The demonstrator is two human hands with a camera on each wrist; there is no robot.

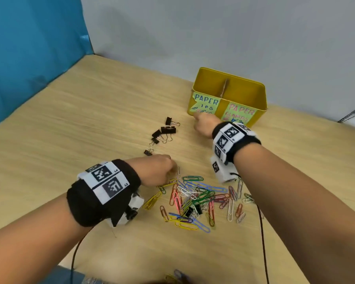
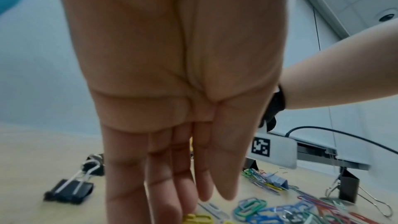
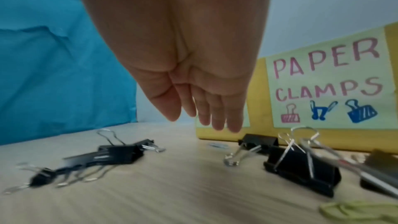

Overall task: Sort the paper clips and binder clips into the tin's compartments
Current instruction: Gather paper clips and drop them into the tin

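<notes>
The yellow tin (image 1: 254,93) stands at the back right, split by a cardboard divider, with labels for paper clips on the left and paper clamps (image 3: 327,77) on the right. Several black binder clips (image 1: 164,132) lie to its left. A pile of coloured paper clips (image 1: 199,197) lies nearer me, with a binder clip (image 1: 191,211) in it. My left hand (image 1: 172,173) points straight fingers down, touching a yellow paper clip (image 2: 196,219) at the pile's left edge. My right hand (image 3: 204,123) hovers with straight fingers, holding nothing, before the tin's left label, above a small blue paper clip (image 3: 218,145).
A blue curtain (image 1: 29,48) hangs along the left and a grey wall stands behind the tin. Black cables (image 1: 262,242) run from both wrists over the table's near edge. More binder clips (image 3: 301,173) lie close in front of the tin.
</notes>
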